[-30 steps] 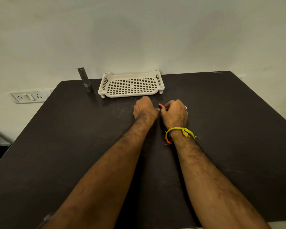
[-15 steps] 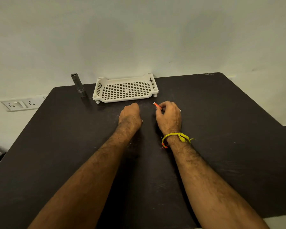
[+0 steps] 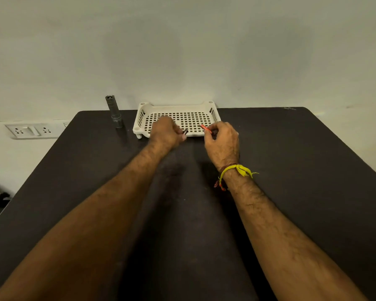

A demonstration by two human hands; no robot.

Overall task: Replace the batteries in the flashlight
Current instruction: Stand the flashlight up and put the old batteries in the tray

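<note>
A flashlight (image 3: 114,111) stood upright at the back left of the dark surface (image 3: 291,161). Beside it, the left hand (image 3: 166,132), now over the tray (image 3: 178,109), pinched a dark battery (image 3: 185,132). The right hand (image 3: 222,143) had moved apart, gripping an orange battery (image 3: 205,128).

Two hands, two small items, one flashlight, one tray, one table.

One left hand (image 3: 166,132) pinches one small dark battery (image 3: 185,132); one right hand (image 3: 222,142) pinches one red battery (image 3: 205,128). One grey flashlight (image 3: 115,112) stands upright. One white perforated tray (image 3: 176,109). One dark table (image 3: 291,153). One wall socket plate (image 3: 31,131). One yellow wristband (image 3: 237,170).
</note>
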